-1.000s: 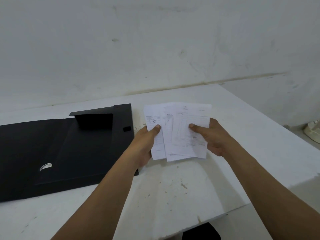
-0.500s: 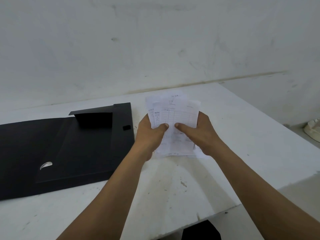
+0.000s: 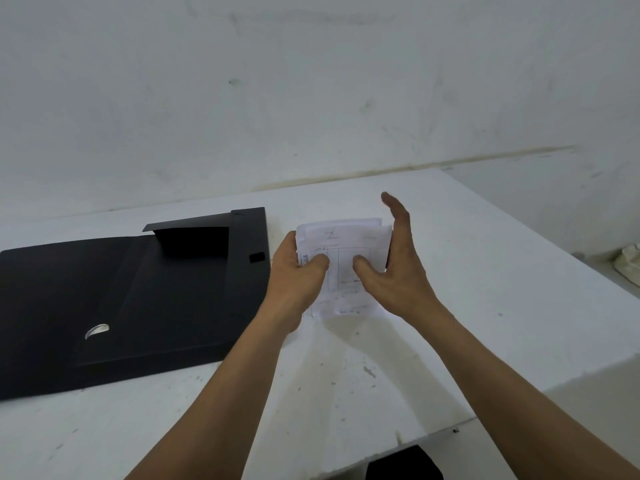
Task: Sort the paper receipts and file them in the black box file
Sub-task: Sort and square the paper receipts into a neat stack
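Receipts [image 3: 346,258] squared mid-frame: left hand [image 3: 298,271] pinches them, right hand [image 3: 391,271] flat-open against edge; box file [image 3: 138,289] open left, filing pending.

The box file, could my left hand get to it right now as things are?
Probably yes. The box file lies open on the table just beside the left hand, with nothing between them. But that hand is gripping the receipts, so it isn't free to handle the file.
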